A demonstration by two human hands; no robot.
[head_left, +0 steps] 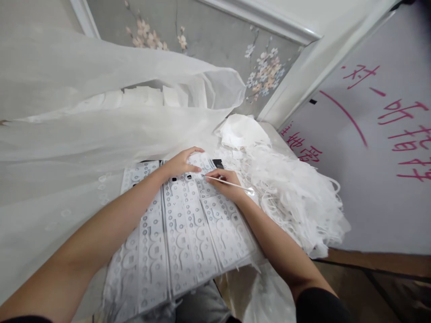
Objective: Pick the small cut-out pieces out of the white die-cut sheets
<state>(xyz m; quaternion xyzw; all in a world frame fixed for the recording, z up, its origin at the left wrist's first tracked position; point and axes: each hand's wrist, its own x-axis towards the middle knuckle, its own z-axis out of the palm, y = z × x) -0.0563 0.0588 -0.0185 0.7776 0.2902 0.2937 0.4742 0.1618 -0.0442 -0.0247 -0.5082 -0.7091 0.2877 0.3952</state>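
Observation:
Several long white die-cut strips (pixel 182 233) with round and curved cut-outs lie side by side on my lap. My left hand (pixel 182 162) presses down on the far end of the strips, fingers curled over a small piece of the white material. My right hand (pixel 224 180) is closed in a pinch on a thin white stick (pixel 232 184), whose tip points left toward the left hand's fingers. Both hands almost touch at the far end of the strips.
A tangled heap of white waste trimmings (pixel 286 188) lies to the right. Sheer white fabric (pixel 84 116) drapes over the left and back. A white board with red writing (pixel 377 148) stands at the right, a flowered wall panel (pixel 215 40) behind.

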